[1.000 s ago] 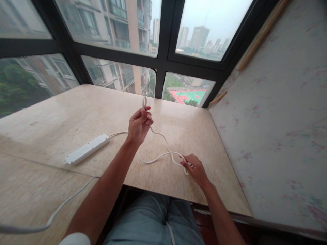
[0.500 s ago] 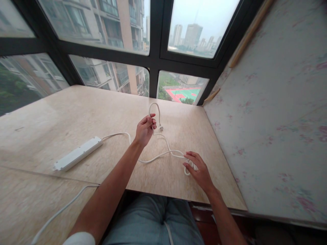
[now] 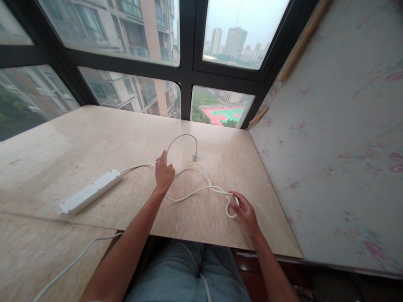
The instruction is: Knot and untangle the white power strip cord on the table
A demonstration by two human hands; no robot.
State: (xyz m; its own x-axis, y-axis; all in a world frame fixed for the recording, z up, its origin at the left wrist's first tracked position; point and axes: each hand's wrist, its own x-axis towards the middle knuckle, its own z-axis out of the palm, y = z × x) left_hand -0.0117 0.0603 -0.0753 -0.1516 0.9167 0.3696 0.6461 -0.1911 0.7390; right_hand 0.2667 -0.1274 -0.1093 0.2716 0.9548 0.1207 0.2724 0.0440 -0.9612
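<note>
A white power strip [image 3: 90,192] lies flat on the beige stone tabletop [image 3: 94,134], left of centre. Its white cable [image 3: 192,192] snakes rightward over the top. My left hand [image 3: 164,173] rests low on the table, closed on the cable where a loop arches away toward the plug [image 3: 195,157], which lies on the surface. My right hand [image 3: 244,211] sits near the table's front right edge. Its fingers pinch a small loop of the same cable.
A second white cord [image 3: 71,265] runs across the lower left slab. A floral-papered wall [image 3: 330,147] closes the right side. Dark-framed windows [image 3: 185,79] stand behind the table. My lap in jeans [image 3: 189,272] shows below the front edge.
My left hand has dropped from a raised position down to the tabletop, and the plug end it held up now lies on the surface. My right hand stays on the small loop.
</note>
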